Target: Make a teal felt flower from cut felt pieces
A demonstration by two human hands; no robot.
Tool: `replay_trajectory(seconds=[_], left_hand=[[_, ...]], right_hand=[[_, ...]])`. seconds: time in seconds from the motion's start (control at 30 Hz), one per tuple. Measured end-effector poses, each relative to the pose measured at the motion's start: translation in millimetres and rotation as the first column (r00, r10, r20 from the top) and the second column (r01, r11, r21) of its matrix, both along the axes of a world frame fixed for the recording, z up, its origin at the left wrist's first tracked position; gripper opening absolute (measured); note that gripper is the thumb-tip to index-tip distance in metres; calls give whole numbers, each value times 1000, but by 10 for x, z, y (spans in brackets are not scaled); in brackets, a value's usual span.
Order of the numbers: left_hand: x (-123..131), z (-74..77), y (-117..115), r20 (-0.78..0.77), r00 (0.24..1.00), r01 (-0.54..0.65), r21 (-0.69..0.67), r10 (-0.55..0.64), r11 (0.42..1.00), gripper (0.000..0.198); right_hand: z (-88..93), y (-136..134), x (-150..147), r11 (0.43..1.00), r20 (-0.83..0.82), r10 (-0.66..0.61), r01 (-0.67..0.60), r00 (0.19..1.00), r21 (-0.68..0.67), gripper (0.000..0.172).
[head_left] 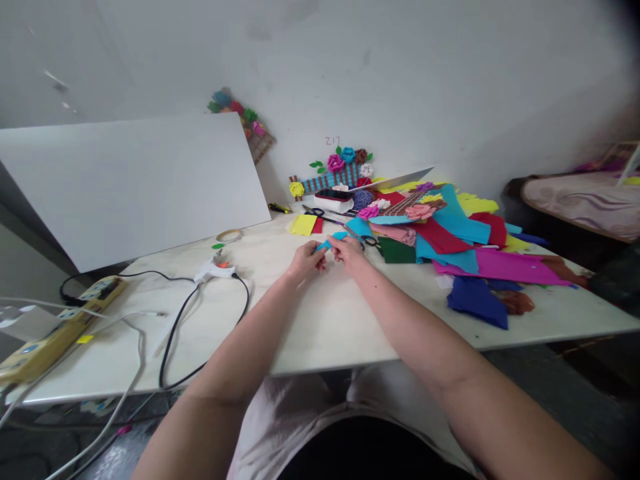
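Left hand (307, 260) and right hand (346, 252), brought close together above the near-middle part of the table, each pinch a narrow bright-blue strip of paper-like material (324, 245) between thumb and fingers. The strip spans the short gap between the two grips and shows again above the right-hand fingers; its far ends are partly hidden. In handling so thin a piece, a light pinch near the edges and even tension from both sides should limit creases and tears; steady wrists would help.

Just beyond the right hand lies a pair of black-handled scissors (370, 241); farther right spreads a heap of multicoloured crumpled paper sheets (463, 223). Behind the hands are a flat yellow paper square (303, 225) and, against the wall, a blue-and-brown striped panel with paper flowers (325, 180). To the left, a white glue gun with a black cord (215, 268) rests near a tan tape ring (229, 235) and a long yellow power strip (65, 320).

The surface is a pale, smooth tabletop (340, 327). A large white board (135, 187) leans at left before a plain grey-white wall (425, 67); a patterned cushioned seat (575, 200) stands at right.
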State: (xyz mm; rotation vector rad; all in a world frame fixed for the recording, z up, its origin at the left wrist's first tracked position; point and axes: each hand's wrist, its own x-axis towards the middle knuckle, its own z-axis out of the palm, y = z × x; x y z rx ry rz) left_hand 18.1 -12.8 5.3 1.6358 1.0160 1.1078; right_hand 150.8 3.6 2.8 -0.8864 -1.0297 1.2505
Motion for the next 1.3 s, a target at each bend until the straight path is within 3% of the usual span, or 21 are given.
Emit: replay_trajectory(seconds=[0.4,0.63,0.83,1.0,1.13,1.3], left_hand=[[-118,33,-36,-27,997,64,-155,-69,986,41],[-68,40,-33,-11,1000,-27,-152,25,988,35],[-69,31,-19,-34,999,-12,-123,8,992,32],[-56,23,-23,-7,1000,-28,-41,28,999,42],[-71,60,-36,9,999,45,-100,-44,994,41],[-88,96,-33,6,999,35,-167,-34,985,40]], right_hand=[[20,62,74,994,-23,-111,111,994,18,35],[4,28,31,994,5,-102,101,995,34,33],[-5,41,38,994,10,-108,108,994,30,35],[-25,34,24,999,37,-5,3,999,34,36],[-13,-9,16,995,124,77,-84,989,58,36],[-24,-2,23,992,156,106,-115,982,47,37]])
